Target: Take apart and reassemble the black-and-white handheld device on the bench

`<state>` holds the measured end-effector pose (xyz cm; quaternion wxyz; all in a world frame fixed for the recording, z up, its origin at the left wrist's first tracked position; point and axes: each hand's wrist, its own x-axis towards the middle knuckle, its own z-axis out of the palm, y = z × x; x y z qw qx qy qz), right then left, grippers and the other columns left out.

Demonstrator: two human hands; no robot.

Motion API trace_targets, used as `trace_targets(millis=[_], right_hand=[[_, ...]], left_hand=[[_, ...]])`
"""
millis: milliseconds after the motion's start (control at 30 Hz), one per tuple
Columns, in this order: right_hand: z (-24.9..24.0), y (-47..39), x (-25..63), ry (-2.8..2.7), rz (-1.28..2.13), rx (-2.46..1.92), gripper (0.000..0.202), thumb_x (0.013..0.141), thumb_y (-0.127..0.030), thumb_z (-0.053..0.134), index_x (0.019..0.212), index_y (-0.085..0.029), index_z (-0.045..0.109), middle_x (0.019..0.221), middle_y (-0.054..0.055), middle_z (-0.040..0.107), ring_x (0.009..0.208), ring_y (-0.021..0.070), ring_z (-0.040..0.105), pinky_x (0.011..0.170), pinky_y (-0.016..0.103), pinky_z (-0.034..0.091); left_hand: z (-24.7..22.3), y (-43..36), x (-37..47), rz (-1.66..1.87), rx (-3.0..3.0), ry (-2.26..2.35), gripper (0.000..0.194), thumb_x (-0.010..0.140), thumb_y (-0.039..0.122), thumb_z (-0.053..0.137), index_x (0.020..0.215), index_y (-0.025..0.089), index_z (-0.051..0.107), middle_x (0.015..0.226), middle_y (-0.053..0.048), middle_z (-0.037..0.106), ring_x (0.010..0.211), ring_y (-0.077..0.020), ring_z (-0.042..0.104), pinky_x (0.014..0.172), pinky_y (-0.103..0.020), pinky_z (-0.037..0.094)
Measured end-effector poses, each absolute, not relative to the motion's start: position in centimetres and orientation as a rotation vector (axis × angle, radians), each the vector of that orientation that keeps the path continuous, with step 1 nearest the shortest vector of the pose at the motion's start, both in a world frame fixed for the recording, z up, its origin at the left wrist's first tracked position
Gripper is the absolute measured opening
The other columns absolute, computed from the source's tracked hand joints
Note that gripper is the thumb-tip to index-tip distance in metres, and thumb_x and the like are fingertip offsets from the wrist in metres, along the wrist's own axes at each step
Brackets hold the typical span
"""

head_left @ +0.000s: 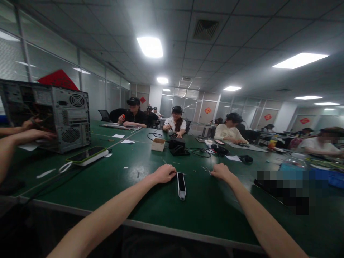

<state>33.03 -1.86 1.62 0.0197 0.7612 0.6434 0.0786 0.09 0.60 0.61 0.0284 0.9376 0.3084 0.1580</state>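
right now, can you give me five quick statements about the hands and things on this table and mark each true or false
1. The left hand is close to the far end of the slim device. True.
2. The slim device stands upright. False: it lies on the green table.
3. The right hand is beside small loose parts. True.
4. The two hands touch each other. False: they are apart.
5. The computer case is on the left side of the view. True.
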Motion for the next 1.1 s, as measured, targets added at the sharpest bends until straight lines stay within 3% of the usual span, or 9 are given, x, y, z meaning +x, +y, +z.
trace_targets(millis=[200, 333, 467, 700, 1100], right_hand=[[2.1, -2.1, 29.8, 2.412, 0.396, 2.161, 0.017, 0.078, -0.021, 0.050, 0.074, -0.014, 0.065, 0.074, 0.010, 0.064, 0.078, 0.0222, 0.058, 0.071, 0.030, 0.041], [1.6, -2.4, 25.8, 2.764, 0.243, 1.939, 0.020, 0.076, -0.017, 0.052, 0.091, -0.017, 0.064, 0.084, 0.005, 0.065, 0.081, 0.0181, 0.055, 0.071, 0.027, 0.041], [1.4, -3.4, 23.0, 2.976, 0.098, 1.764, 0.020, 0.076, -0.015, 0.052, 0.089, -0.018, 0.066, 0.085, 0.004, 0.067, 0.080, 0.0167, 0.055, 0.073, 0.027, 0.042], [1.7, -4.3, 22.4, 3.031, 0.052, 1.783, 0.021, 0.074, -0.013, 0.054, 0.088, -0.018, 0.068, 0.083, 0.003, 0.068, 0.078, 0.0161, 0.058, 0.071, 0.026, 0.044], [1.9, -4.3, 22.5, 3.012, -0.193, 1.761, 0.020, 0.081, -0.024, 0.053, 0.093, -0.019, 0.068, 0.092, 0.004, 0.068, 0.085, 0.0180, 0.060, 0.078, 0.030, 0.045]], left_hand=[[0.6, 0.6, 0.1, 0.494, 2.886, 0.945, 0.025, 0.089, 0.029, 0.044, 0.098, 0.018, 0.065, 0.097, -0.007, 0.064, 0.088, -0.0183, 0.059, 0.076, -0.027, 0.046], [0.3, 1.0, 0.1, 0.507, 2.901, 0.941, 0.026, 0.089, 0.028, 0.043, 0.098, 0.019, 0.065, 0.097, -0.007, 0.064, 0.087, -0.0181, 0.059, 0.077, -0.026, 0.046], [0.0, 1.2, 0.2, 0.523, 2.920, 0.942, 0.025, 0.088, 0.027, 0.043, 0.097, 0.019, 0.065, 0.095, -0.007, 0.065, 0.086, -0.0185, 0.059, 0.076, -0.026, 0.045], [-0.1, 1.2, 0.3, 0.522, 2.927, 0.936, 0.024, 0.088, 0.026, 0.044, 0.097, 0.019, 0.066, 0.093, -0.006, 0.066, 0.087, -0.0185, 0.060, 0.078, -0.026, 0.045], [-0.1, 1.3, 0.3, 0.523, 2.928, 0.931, 0.025, 0.088, 0.028, 0.044, 0.097, 0.019, 0.065, 0.093, -0.006, 0.065, 0.086, -0.0185, 0.059, 0.078, -0.027, 0.044]])
